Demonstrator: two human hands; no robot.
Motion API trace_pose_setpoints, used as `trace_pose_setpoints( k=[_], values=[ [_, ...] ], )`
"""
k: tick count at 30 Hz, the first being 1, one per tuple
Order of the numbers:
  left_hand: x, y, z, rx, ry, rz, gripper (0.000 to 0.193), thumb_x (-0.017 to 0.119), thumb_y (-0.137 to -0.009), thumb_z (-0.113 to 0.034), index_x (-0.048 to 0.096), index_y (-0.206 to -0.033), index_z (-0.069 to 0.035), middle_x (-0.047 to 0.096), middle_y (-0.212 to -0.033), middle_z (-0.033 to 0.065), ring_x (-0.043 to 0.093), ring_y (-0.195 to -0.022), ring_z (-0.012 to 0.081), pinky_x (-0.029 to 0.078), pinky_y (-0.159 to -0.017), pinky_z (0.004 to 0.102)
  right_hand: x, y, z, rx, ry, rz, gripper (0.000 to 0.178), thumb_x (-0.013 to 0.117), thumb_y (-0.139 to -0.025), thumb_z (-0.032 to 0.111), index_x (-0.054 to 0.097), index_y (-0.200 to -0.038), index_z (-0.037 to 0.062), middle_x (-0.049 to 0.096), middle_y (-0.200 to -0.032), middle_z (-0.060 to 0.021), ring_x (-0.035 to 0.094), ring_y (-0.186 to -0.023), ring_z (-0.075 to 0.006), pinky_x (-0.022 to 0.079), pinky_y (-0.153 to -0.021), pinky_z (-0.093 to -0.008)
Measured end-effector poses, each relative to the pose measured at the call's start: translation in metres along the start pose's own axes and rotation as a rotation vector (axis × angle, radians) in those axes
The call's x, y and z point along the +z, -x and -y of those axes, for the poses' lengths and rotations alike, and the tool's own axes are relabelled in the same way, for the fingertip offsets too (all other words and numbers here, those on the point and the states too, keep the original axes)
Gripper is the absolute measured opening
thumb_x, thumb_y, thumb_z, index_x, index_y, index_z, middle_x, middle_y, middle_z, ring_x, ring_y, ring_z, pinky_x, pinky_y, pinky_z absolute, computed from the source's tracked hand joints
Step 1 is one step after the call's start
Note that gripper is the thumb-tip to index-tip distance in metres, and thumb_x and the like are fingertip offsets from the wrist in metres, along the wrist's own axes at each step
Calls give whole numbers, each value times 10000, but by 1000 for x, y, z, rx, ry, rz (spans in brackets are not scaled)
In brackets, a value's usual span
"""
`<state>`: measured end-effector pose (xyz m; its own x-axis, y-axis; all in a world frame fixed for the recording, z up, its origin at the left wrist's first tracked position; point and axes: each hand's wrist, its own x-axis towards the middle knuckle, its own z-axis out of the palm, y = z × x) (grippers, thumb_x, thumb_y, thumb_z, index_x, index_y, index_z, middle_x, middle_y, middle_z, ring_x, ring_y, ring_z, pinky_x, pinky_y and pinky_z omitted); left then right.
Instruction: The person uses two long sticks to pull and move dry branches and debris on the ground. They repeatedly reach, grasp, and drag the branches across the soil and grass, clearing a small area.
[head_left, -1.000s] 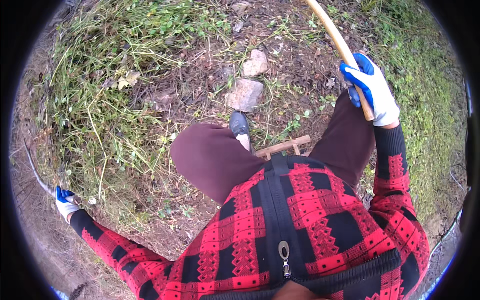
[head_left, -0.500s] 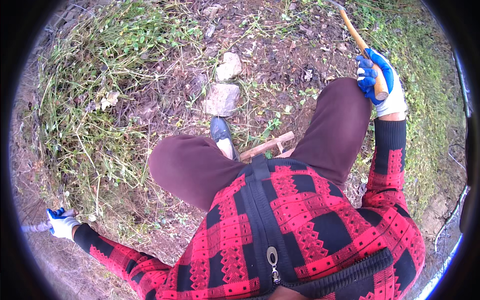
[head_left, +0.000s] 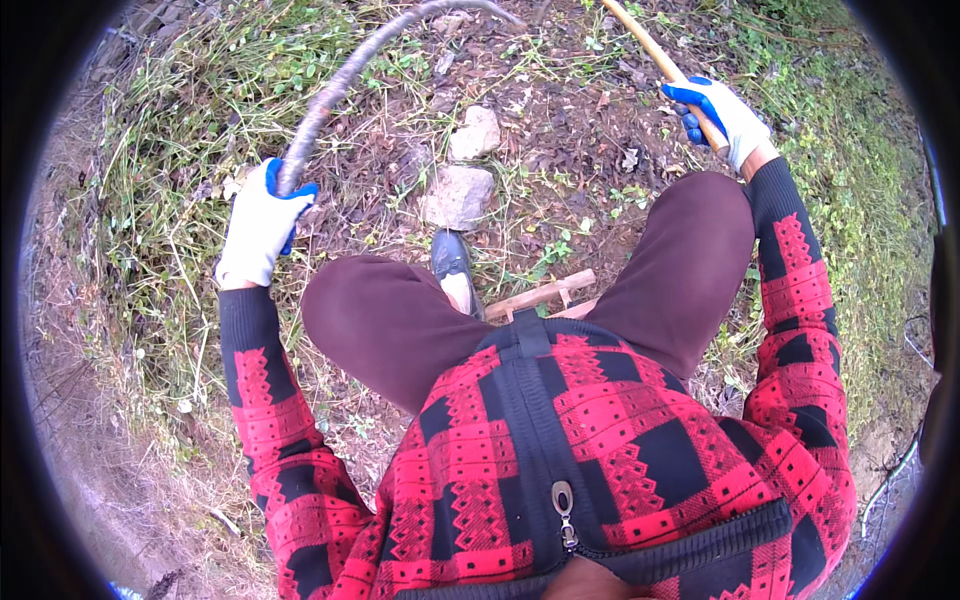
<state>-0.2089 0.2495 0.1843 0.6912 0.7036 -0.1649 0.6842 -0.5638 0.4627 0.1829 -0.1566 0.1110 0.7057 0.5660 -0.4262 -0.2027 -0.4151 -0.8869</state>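
Note:
My left hand (head_left: pixel 258 228), in a white glove with blue-coated fingers, is closed around the lower end of a grey branch (head_left: pixel 335 90). The branch bends up and over to the right in an arc near the top edge. A matching glove covers my right hand (head_left: pixel 728 120), which grips the pale wooden handle of a tool (head_left: pixel 657 55). That handle slants up to the left and its upper end leaves the picture, so the tool's head is hidden. Both hands are out ahead of my knees, one on each side.
Between my legs lie two stones (head_left: pixel 460 197), beside my dark shoe (head_left: pixel 452 258). A small wooden frame (head_left: pixel 540 295) sits under me. Cut grass and vines (head_left: pixel 170 220) are heaped on the left; leafy soil (head_left: pixel 560 150) lies ahead, and green growth (head_left: pixel 850 260) runs along the right.
My left hand has swung from the far lower left up and inward, bringing the branch ahead of me. My right hand has shifted slightly up and left with the tool.

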Motion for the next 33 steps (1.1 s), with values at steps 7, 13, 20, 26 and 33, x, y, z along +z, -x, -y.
trace_pose_setpoints(
  k=[7, 13, 20, 26, 33],
  values=[
    [54, -10, 9, 86, -399, 69, 490, 738, -861, -295, 580, -1244, -34, 713, -1042, 243, 692, -979, 415, 543, -849, 489, -7, -32, -21, 112, 152, -78, 301, 739, -910, 326, 578, -830, 84, 537, -603, -7, 500, -461, -136, 413, -426, -308],
    [58, 0, 20, 151, -554, -123, 267, 572, -949, -226, 575, -1168, -73, 718, -938, 197, 701, -875, 409, 543, -772, 528, 3, -43, -27, 364, -356, 122, 259, 679, -952, 268, 508, -811, 134, 531, -633, 14, 526, -497, -139, 425, -419, -288],
    [88, 3, -2, 657, -628, -381, 91, 619, -879, -151, 625, -919, -70, 655, -719, 72, 697, -633, 262, 526, -519, 426, 67, -65, -15, 425, -248, 192, 202, 676, -953, 232, 514, -855, 161, 496, -588, 20, 486, -434, -141, 426, -390, -291],
    [128, -1, -37, 761, -989, -109, 89, 712, -730, -228, 723, -686, -151, 643, -631, 23, 654, -634, 218, 434, -492, 410, 86, -97, -45, 580, -184, 185, 191, 653, -965, 233, 507, -854, 179, 478, -589, 39, 494, -460, -132, 424, -413, -282],
    [146, -19, -22, 594, -916, -129, 108, 731, -712, -180, 793, -797, -154, 686, -695, 16, 665, -652, 221, 476, -530, 406, 44, -131, -63, 591, -260, 163, 171, 627, -939, 221, 516, -827, 156, 518, -599, 15, 520, -474, -166, 441, -428, -314]
  ],
)
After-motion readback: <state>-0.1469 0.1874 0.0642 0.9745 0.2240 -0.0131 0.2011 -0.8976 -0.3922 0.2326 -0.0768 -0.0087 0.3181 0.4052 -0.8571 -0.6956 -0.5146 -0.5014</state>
